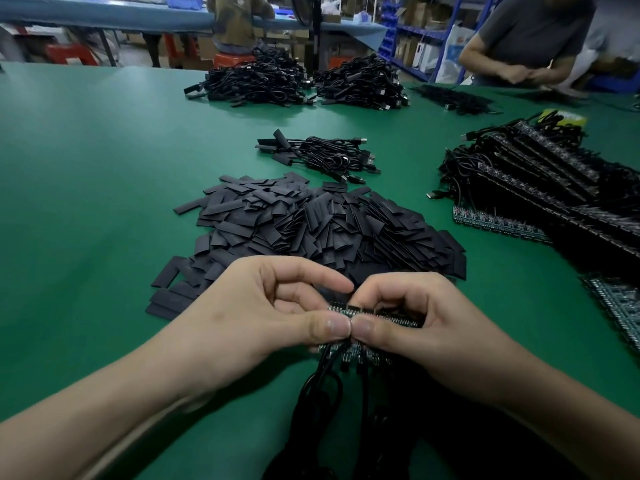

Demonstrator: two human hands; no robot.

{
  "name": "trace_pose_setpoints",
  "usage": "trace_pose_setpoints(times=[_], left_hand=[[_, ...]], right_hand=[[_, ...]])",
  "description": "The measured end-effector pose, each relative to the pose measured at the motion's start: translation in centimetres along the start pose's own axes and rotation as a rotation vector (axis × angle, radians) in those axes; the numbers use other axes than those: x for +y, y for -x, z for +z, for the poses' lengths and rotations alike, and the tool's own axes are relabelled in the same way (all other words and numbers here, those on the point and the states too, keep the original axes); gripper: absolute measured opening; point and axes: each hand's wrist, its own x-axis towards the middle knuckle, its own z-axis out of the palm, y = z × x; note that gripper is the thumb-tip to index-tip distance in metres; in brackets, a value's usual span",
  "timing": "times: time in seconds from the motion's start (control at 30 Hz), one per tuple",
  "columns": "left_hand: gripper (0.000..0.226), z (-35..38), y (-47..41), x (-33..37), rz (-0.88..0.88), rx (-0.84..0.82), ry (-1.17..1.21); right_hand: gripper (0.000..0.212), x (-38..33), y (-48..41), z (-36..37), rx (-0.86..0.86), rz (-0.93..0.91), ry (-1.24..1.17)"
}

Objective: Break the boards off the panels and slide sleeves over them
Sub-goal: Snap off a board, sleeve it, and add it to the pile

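A narrow panel of small green circuit boards (391, 315) is held low in the middle, black cables (322, 382) hanging from it toward me. My left hand (263, 313) pinches its left end between thumb and fingers. My right hand (415, 320) pinches the panel right beside it, and the two thumbs touch tip to tip. A wide heap of flat black sleeves (311, 223) lies just behind my hands. The part of the panel under my fingers is hidden.
Stacked panels with cables (540, 188) fill the right side of the green table (86, 202). A small bunch of sleeved cables (322, 155) lies beyond the sleeve heap, and two big cable piles (298, 81) sit farther back. A person (530, 39) works at the far right.
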Motion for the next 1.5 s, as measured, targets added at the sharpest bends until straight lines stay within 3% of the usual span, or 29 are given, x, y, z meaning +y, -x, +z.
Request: trace_pose_setpoints(times=[0.27,0.4,0.47,0.53,0.6,0.7,0.8,0.9,0.97,1.07,1.17,1.23,1.43,1.5], left_hand=[[0.034,-0.1,-0.1,0.1,0.029,-0.013,0.069],[0.029,-1.1,-0.5,0.8,0.102,0.142,0.072],[0.023,-1.3,-0.6,1.5,0.173,0.173,0.066],[0.020,-1.4,-0.5,2.1,0.264,0.172,0.005],[0.021,-1.3,-0.4,2.5,0.350,0.169,-0.062],[0.014,-1.0,-0.2,2.6,0.422,0.205,-0.101],[0.020,-1.0,-0.2,2.6,0.436,0.254,-0.169],[0.025,-1.3,-0.5,2.3,0.436,0.267,-0.246],[0.026,-1.9,-0.8,1.9,0.382,0.332,-0.476],[0.037,-2.7,-0.8,1.3,0.209,0.321,-1.181],[0.042,-2.7,-0.7,0.6,0.210,0.292,-1.431],[0.038,-2.7,-0.8,0.4,0.201,0.282,-1.419],[0.023,-2.9,-1.1,0.0,0.189,0.310,-1.247],[0.020,-2.9,-1.2,-0.1,0.213,0.333,-1.148]], right_hand=[[0.008,0.0,0.0,0.0,-0.022,0.047,-0.141],[0.009,0.0,0.1,-0.2,0.008,0.066,0.214],[0.016,-0.3,0.1,0.2,0.134,-0.063,0.450],[0.025,-1.2,-0.3,0.6,0.235,-0.194,0.523],[0.025,-2.0,-0.9,1.1,0.258,-0.215,0.459],[0.022,-2.5,-1.9,2.1,0.193,-0.084,0.209],[0.011,-2.5,-2.4,2.9,0.217,-0.053,0.002],[0.016,-2.4,-2.2,2.8,0.261,-0.050,-0.140],[0.016,-2.9,-2.1,2.0,0.320,-0.068,-0.249],[0.018,-4.0,-2.0,-0.8,0.523,-0.179,-0.283],[0.023,-5.1,-2.0,-3.7,0.621,-0.229,-0.234],[0.026,-5.1,-1.7,-4.6,0.602,-0.183,-0.134],[0.021,-2.4,-1.0,-2.0,0.234,0.060,0.262],[0.023,-1.4,-1.1,-0.9,0.192,0.079,0.355]])
